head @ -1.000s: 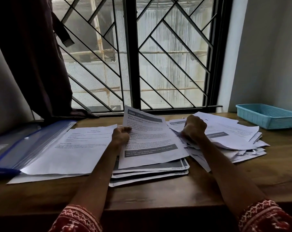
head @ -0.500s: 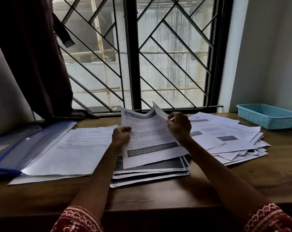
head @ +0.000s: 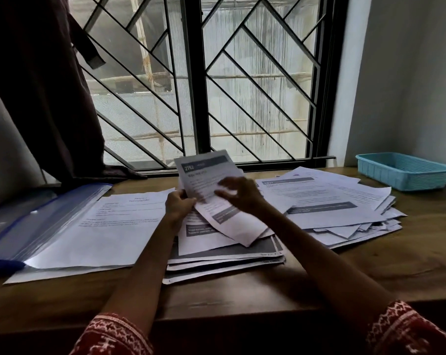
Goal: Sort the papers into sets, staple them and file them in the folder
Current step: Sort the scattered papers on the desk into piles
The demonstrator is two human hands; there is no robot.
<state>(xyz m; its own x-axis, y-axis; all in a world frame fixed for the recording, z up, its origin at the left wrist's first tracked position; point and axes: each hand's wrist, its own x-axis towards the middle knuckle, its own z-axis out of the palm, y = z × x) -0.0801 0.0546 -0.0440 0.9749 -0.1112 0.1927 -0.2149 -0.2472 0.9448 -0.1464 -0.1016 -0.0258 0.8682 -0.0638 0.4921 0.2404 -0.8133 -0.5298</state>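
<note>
**A:** While the left hand (head: pixel 179 204) pinches the held sheets (head: pixel 211 198) at their left edge, thumb on top, the right hand (head: pixel 238 194) sits over the front sheet with fingers loosely curled. Motion blur there, so I can't tell if it's gripping or only brushing the paper.

**B:** Where's the rest of the paper?

**A:** Three groups on the wooden desk (head: pixel 370 272). Middle pile (head: pixel 227 260) directly under the held sheets, edges roughly squared. Loose heap (head: pixel 344 211) to the right, fanned and skewed. Single plain page (head: pixel 101 226) to the left, its corner tucked under the blue folder (head: pixel 37 221), which lies open at the far left edge. No stapler visible.

**B:** Step in hand?

**A:** My read: still sorting. Front sheet shows a header number, looks like 2762, blurred. Probably matching by that header.

**B:** How to do it cleanly?

**A:** Keep the left pinch firm near the edge so the sheets don't fan. Let the right hand peel one sheet at a time by its corner, read the header, then drop it. Lay it square on the matching pile, not across two. Keep the held sheets tilted toward the window for light; the room is dim.

**B:** Risks?

**A:** Heap on the right overhangs itself, so a careless drag could slide several sheets together. Lift, don't pull.
</note>
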